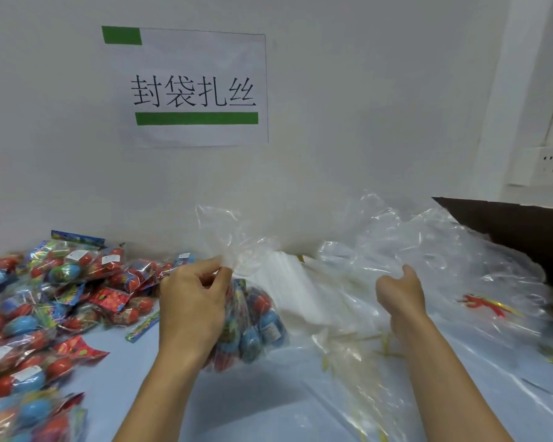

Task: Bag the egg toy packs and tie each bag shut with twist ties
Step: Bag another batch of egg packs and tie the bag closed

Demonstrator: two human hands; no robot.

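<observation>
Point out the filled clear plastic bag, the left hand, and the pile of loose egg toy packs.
Filled clear plastic bag (253, 327), head view, on its egg-filled belly.
Left hand (192, 301), head view, back of the hand.
Pile of loose egg toy packs (55, 298), head view, middle of the heap.

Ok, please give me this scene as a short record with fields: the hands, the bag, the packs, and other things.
left hand: pinches the gathered neck of the filled bag
right hand: grips loose clear plastic, held apart from the left
filled bag: clear, holds red and blue egg toy packs, no tie visible on it
unbagged packs: heaped on the table, left side
empty clear bags: crumpled pile, right side
table: light blue surface
wall sign: white paper, green bars, printed characters
</observation>
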